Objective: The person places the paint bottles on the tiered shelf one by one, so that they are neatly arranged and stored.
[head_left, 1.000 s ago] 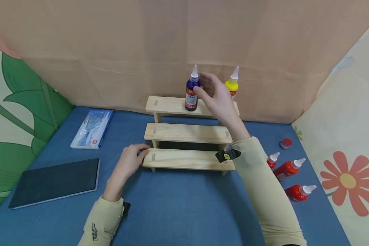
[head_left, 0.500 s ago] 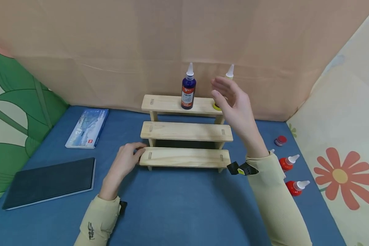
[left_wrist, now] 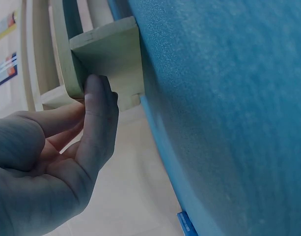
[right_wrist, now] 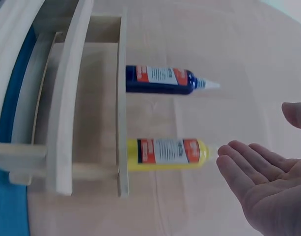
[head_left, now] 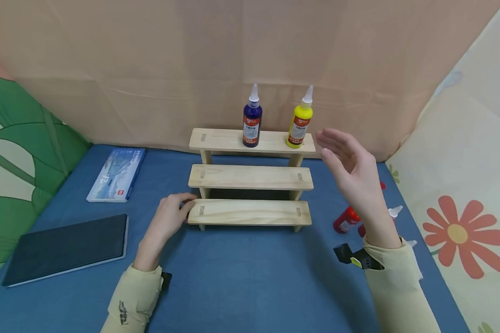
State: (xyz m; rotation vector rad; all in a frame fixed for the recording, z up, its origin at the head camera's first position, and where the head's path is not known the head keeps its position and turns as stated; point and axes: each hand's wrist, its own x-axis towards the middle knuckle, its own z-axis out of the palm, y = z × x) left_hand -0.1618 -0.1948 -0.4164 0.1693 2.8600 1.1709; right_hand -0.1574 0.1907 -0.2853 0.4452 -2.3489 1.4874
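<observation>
A three-step wooden stand [head_left: 250,212] stands on the blue cloth. My left hand [head_left: 165,218] pinches the left end of its lowest step between thumb and fingers; the left wrist view shows the fingertips [left_wrist: 95,88] at the board's corner. On the top step, a dark blue paint bottle [head_left: 252,126] with a white pointed nozzle stands upright near the middle. A yellow paint bottle [head_left: 299,127] stands at that step's right end. My right hand [head_left: 355,173] hovers to the right of the stand, fingers extended, holding nothing. It is apart from both bottles in the head view.
Red paint bottles [head_left: 346,220] stand on the right side, partly hidden by my right wrist and sleeve. A blue-and-white book [head_left: 117,175] and a dark flat tablet-like slab [head_left: 68,247] lie on the left. Brown paper [head_left: 150,69] covers the back.
My right hand has withdrawn from beside the blue bottle, moving right and down past the yellow one, which is now fully visible. The left hand has stayed at the stand.
</observation>
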